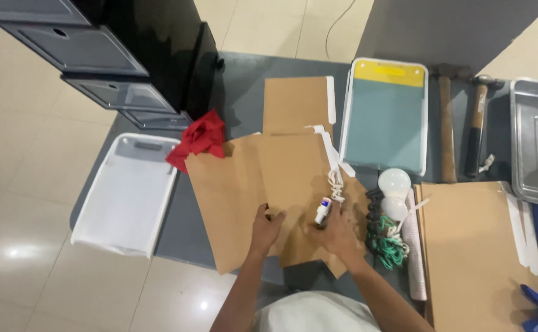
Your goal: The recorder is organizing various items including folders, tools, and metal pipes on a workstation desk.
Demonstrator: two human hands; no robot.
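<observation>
Several brown paper envelopes (238,184) lie overlapping in the middle of a dark grey table (244,80). My left hand (265,229) presses on the near edge of one envelope, fingers bent over it. My right hand (336,232) rests on the envelopes beside it and grips a small white tube (323,211) with a blue band. A white cord (335,180) lies on the envelopes just above the tube. Another envelope (294,103) lies farther back.
A white tray (127,193) hangs over the left edge and a red cloth (200,139) lies by dark drawers (84,49). A blue-and-yellow tray (384,117), two hammers (446,123), two white bulbs (394,182), green cable (387,249), a metal tray (536,141) and cardboard (472,246) fill the right.
</observation>
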